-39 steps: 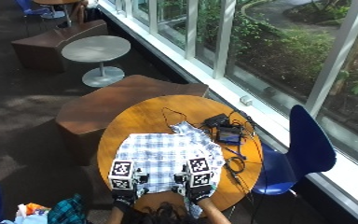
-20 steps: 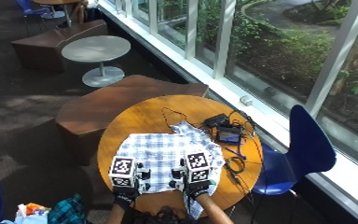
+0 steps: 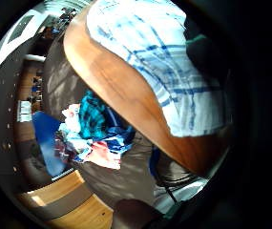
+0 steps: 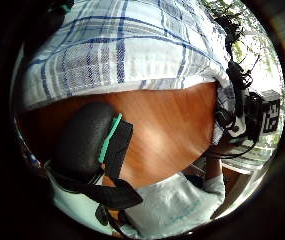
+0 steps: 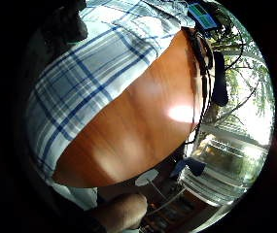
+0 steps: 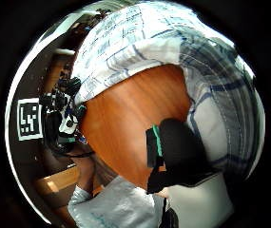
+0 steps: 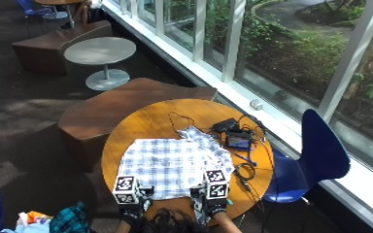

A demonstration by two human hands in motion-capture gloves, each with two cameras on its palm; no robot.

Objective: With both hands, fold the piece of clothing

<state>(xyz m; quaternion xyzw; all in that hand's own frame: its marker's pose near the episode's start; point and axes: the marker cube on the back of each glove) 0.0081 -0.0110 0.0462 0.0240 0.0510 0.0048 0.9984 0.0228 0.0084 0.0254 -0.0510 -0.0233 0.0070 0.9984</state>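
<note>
The blue-and-white checked shirt (image 7: 174,165) lay spread flat on the round wooden table (image 7: 147,121), its near hem running between the two hands and the rest of it reaching away from them toward the window side. One part of it, a sleeve or collar by the look, trailed off beyond the right hand toward the far edge. The left hand (image 7: 129,203) sat at the near left corner of the cloth and the right hand (image 7: 213,200) at the near right corner, both at the table's rim closest to the person. In the palm views the hem lay right against each palm, with bare wood showing just beneath it; a black-gloved thumb (image 4: 84,142) showed below the left palm and another (image 6: 180,142) below the right, each resting near the hem. Whether the fingers were pinching the cloth or only lying on it I could not tell for either hand.

I judged the work to be at its opening step: the garment laid out and no fold yet visible. The next move would call for both hands to take the near corners together and carry them away over the cloth, keeping the hem level.

Beyond the right hand, past the shirt, lay a small device with a lit screen (image 7: 239,141) and a tangle of black cables (image 7: 245,172). A blue chair (image 7: 319,150) stood on that same side.
</note>
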